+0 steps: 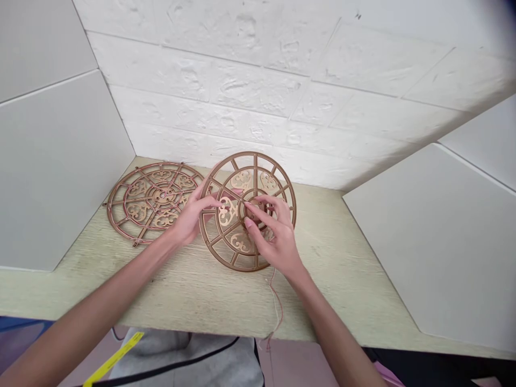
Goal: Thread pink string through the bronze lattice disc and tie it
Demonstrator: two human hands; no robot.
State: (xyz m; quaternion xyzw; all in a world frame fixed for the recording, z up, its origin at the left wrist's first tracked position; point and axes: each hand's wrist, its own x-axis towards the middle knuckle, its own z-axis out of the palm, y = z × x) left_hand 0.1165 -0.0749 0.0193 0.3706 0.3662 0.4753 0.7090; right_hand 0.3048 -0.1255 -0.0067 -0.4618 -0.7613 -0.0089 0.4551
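Observation:
My left hand (pixel 190 217) grips the left rim of a round, bronze-coloured openwork panel (pixel 255 161) with spokes and scrolled ornaments. The panel is tilted up off the table, its face towards me. At the panel's hub, the thumb and fingers of my right hand (pixel 276 228) are drawn together; what they pinch is too small or hidden to make out. Thin red and white wires (pixel 277 301) hang below the panel, over the table's front edge. A second, similar round panel (pixel 137 234) lies flat on the table behind my left hand, with reddish wire along its rings.
The pale wood-grain table (pixel 181 290) meets a white brick-patterned wall (pixel 242 97) at the back. Grey boards (pixel 52 172) stand at the left and another grey board (pixel 435 242) at the right. A yellow strip (pixel 116 357) shows below the front edge.

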